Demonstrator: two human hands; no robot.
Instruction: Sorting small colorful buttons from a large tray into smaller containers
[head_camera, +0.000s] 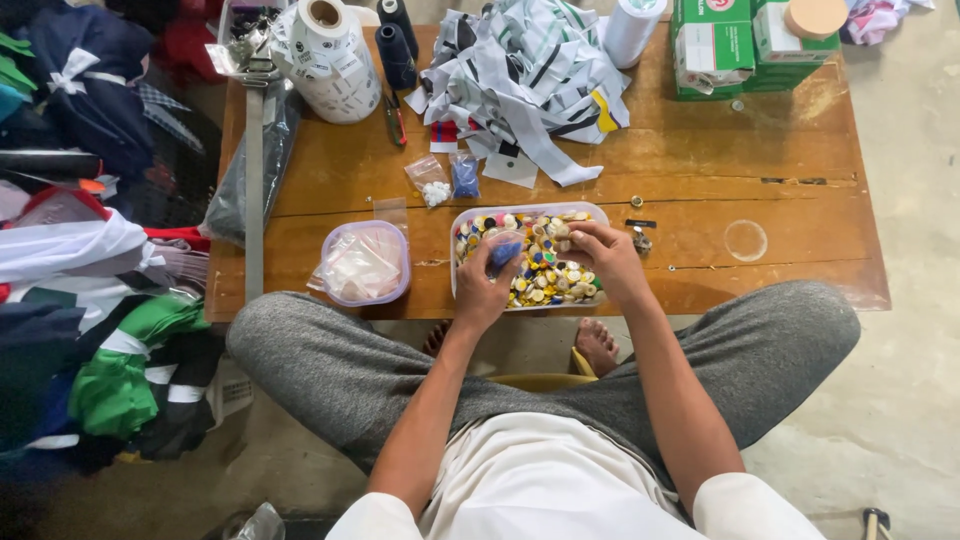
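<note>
A clear rectangular tub (590, 212) full of mixed coloured buttons sits at the near edge of a low wooden table (700, 180). My left hand (482, 290) holds a small clear bag with blue buttons (504, 249) over the tub's left side. My right hand (603, 256) reaches into the buttons on the right side, fingers curled among them; whether it pinches any I cannot tell.
A round tub of empty clear bags (362, 263) stands left of the button tub. Two small filled bags (448, 178) lie behind. Fabric strips (525, 80), a label roll (330, 60), thread cones (397, 45) and green boxes (745, 45) crowd the far edge. Clothes (90, 260) pile left.
</note>
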